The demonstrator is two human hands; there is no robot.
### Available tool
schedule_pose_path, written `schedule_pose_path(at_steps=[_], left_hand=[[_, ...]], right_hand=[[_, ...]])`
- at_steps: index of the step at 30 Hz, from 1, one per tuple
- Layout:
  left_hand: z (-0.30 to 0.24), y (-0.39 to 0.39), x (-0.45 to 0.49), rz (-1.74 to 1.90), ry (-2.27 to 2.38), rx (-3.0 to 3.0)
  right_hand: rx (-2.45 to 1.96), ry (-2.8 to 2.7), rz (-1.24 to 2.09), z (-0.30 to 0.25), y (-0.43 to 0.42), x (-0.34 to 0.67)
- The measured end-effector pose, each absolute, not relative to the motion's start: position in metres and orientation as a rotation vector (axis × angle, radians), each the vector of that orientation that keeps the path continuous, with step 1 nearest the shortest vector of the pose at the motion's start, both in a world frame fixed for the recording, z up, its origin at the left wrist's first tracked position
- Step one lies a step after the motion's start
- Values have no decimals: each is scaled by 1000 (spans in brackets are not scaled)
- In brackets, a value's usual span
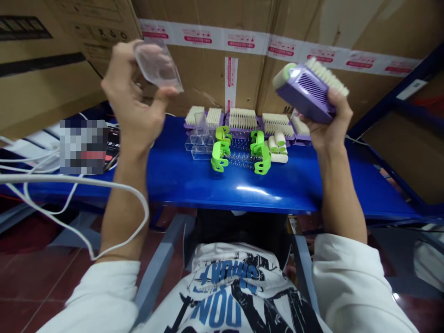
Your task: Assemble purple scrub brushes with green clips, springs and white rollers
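Purple brush [308, 90] gripped in right hand [329, 125], clear plastic cover [157, 64] pinched by left hand [133, 99], both raised over glossy blue table [222, 182]; cardboard boxes [215, 51] behind, red floor tiles [34, 263] below.

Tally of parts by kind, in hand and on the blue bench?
Purple brushes: 6, one in the right hand at, five in a row on the bench, e.g..
Clear covers: about 4, one in the left hand at, the others stacked at.
Green clips: 4.
White rollers: 3.
Total: about 17.
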State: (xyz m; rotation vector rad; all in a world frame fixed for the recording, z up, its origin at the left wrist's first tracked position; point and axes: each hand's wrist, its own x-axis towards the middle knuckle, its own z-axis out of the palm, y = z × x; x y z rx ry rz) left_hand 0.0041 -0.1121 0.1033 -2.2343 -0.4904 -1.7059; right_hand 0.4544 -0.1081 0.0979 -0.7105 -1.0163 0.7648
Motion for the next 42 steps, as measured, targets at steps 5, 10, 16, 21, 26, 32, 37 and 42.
schedule_pose_path(at_steps=[5, 10, 16, 21, 26, 32, 37, 42], left_hand=[[73, -171, -35, -1127, -938, -2623], [25, -203, -22, -485, -1111, -2552], [10, -193, 4, -475, -1134, -2471], [10, -190, 9, -372, -1149, -2473], [11, -186, 14, -372, -1170, -2462], [21, -184, 0, -603, -1047, -2403], [65, -169, 40, -1217, -750, -2457], [107, -153, 125, -1540, -614, -2693]], right_hand=[[-711, -962, 734, 102, -95, 478], [-794, -1031, 739, 88, -88, 466], [-829, -1048, 694, 74, -72, 467], [-823, -1029, 684, 82, -86, 460], [-770, -1030, 712, 82, -96, 449], [-754, -1066, 794, 79, -100, 440], [-737, -1138, 909, 83, -121, 415], [-759, -1361, 948, 86, -148, 401]])
